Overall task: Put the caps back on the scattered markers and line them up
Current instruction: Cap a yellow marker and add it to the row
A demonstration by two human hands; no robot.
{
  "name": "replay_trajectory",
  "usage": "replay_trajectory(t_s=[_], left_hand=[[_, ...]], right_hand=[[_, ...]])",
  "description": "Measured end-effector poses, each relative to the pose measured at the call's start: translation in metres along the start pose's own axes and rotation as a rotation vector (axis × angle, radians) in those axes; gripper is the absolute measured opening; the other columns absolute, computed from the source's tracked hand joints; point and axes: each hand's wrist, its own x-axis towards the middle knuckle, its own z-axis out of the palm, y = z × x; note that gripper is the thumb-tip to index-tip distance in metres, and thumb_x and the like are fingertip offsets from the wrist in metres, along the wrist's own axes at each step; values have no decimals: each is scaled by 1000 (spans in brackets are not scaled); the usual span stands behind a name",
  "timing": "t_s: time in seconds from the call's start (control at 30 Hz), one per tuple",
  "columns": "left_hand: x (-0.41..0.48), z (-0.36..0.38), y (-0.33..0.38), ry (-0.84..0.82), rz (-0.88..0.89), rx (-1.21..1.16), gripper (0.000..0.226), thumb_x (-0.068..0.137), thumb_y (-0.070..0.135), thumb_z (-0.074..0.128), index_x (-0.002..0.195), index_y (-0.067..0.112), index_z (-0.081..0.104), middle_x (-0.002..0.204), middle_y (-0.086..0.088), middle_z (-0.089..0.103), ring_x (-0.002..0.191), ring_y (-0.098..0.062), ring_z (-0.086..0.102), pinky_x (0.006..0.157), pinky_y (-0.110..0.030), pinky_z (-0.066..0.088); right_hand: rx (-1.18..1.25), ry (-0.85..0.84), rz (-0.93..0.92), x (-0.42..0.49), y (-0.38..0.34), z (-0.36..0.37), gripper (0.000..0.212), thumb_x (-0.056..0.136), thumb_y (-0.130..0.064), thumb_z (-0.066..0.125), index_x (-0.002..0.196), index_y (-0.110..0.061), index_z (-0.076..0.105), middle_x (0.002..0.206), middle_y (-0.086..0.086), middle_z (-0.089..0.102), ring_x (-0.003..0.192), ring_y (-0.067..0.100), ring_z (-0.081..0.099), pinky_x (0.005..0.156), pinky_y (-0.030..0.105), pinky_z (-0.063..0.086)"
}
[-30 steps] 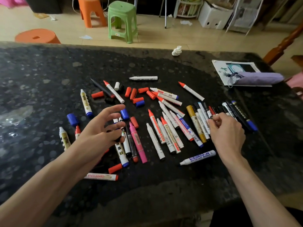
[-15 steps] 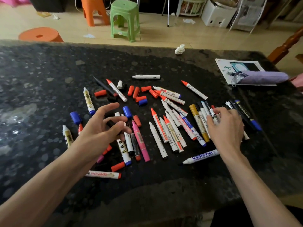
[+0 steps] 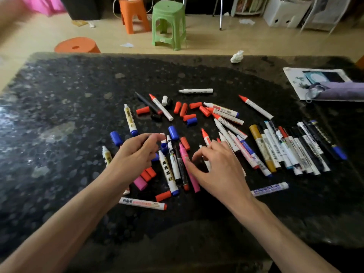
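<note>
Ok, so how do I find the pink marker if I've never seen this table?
Look at the dark speckled table and the heap of markers in its middle. Just left of the person's right hand lies the pink marker, next to a dark marker with a red end. It is the only all-pink marker; those around it are white or dark.
</note>
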Motion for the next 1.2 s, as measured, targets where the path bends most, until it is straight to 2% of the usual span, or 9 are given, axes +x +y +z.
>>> replay_trajectory(t_s=[0.13,0.27,0.37,0.53,0.67,0.77,0.87,0.93,1.2], left_hand=[[-7,-9,1,-47,18,42,30,110,15,42,123,26,67,78,1,45,73,-18,39,63,-29,33],[-16,-16,1,-71,31,86,27,108,19,49,124,27,69,85,5,65,81,-11,56,76,-28,47],[-16,-17,3,-19,35,71,21,105,17,56,121,21,69,99,6,79,83,-8,67,74,-25,51],[-17,-18,6,27,24,34,16,103,19,59,118,22,65,101,6,80,84,-8,73,77,-31,53],[-15,-19,7,40,19,24,17,104,18,58,119,20,65,100,5,80,81,-6,72,75,-30,52],[-15,-20,7,42,9,25,17,104,19,58,119,23,65,100,6,80,81,-4,72,76,-30,53],[-14,-18,8,45,5,43,16,104,20,58,118,24,65,100,8,79,81,-4,72,75,-29,53],[-14,-16,9,48,9,45,15,104,20,58,116,25,65,99,7,80,82,-5,72,73,-29,52],[-15,-19,9,67,40,95,15,100,24,64,112,31,70,96,8,79,76,-2,72,72,-27,52]], right_hand=[[-7,-28,5,-1,-4,3,20,94,-58,63,94,-38,65,95,-17,52,96,4,46,83,27,49],[57,-90,-4,-4,-7,0,16,90,-52,71,93,-39,63,93,-18,51,95,2,48,80,23,47],[-12,-166,-25,-8,-16,2,21,88,-56,72,98,-39,64,95,-17,49,98,2,45,80,21,43],[-53,-227,-5,-9,-17,-2,24,87,-59,71,101,-40,66,94,-17,49,97,2,46,82,23,44],[138,-203,72,-7,-9,-14,5,95,-41,69,97,-36,69,90,-17,58,86,0,55,75,20,43],[193,-169,93,-4,0,-22,4,95,-34,71,99,-36,71,89,-18,62,81,0,58,74,21,49],[204,-199,70,-3,-6,-13,14,92,-44,73,104,-38,71,100,-19,59,96,-1,54,83,19,47],[141,-181,27,-3,-17,1,20,89,-53,72,104,-39,70,102,-19,53,101,-2,48,82,16,40],[-113,-26,43,1,-41,23,30,91,-59,66,90,-30,68,92,-13,50,93,7,45,74,24,39]])
